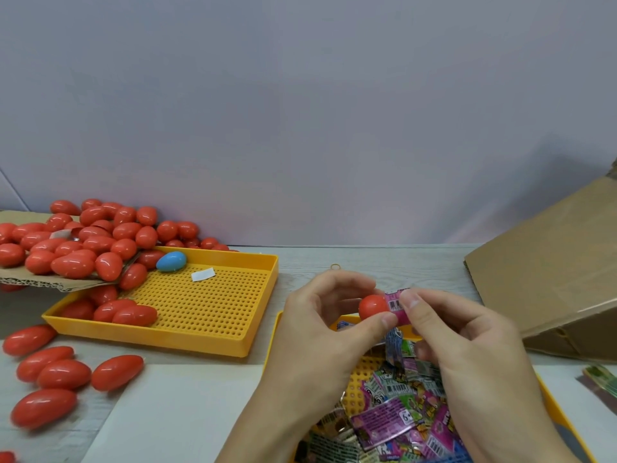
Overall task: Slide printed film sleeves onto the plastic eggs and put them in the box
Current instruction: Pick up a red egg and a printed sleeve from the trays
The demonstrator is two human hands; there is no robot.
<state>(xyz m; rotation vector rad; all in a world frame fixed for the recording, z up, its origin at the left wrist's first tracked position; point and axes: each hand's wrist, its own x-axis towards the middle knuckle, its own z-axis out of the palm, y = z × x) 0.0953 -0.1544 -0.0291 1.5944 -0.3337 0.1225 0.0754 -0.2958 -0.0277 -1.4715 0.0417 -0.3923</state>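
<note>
My left hand [322, 332] grips a red plastic egg [372, 305] between thumb and fingers. My right hand [467, 345] pinches a pink printed film sleeve [395, 304] that covers the egg's right end. Both hands hover above a yellow tray [362, 372] that holds several loose printed sleeves [394, 416]. A heap of red eggs [83, 238] lies on a cardboard flap at the far left. The cardboard box [547, 272] stands tilted at the right.
A second yellow perforated tray [207, 305] sits left of centre with a few red eggs, one blue egg [171, 261] and a white slip. Loose red eggs [63, 372] lie on the table at the near left. A small stack of sleeves [601, 379] lies at the right edge.
</note>
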